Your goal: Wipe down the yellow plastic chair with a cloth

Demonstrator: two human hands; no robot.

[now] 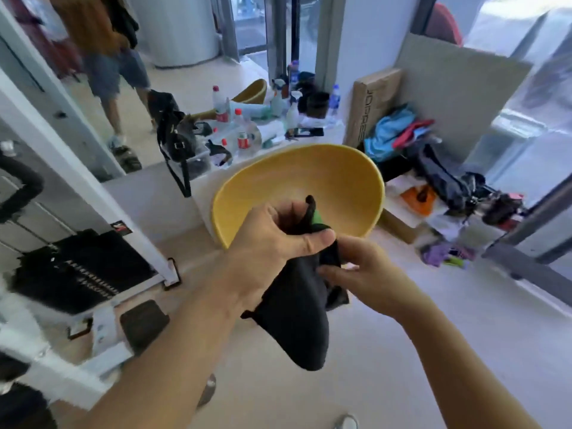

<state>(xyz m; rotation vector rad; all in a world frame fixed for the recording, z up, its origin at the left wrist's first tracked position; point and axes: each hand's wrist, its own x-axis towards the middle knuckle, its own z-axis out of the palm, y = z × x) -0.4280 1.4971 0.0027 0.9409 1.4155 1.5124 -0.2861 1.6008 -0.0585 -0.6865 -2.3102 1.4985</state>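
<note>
Holding the black cloth [294, 320] before the yellow chair [340, 184], my left grip [278, 239] curls round its top, my right grip [368, 274] pinches its side.

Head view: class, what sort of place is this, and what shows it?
Likely a cluttered indoor workroom or storage corner: clustered bottles, a leaning cardboard box, piled clothes.
</note>
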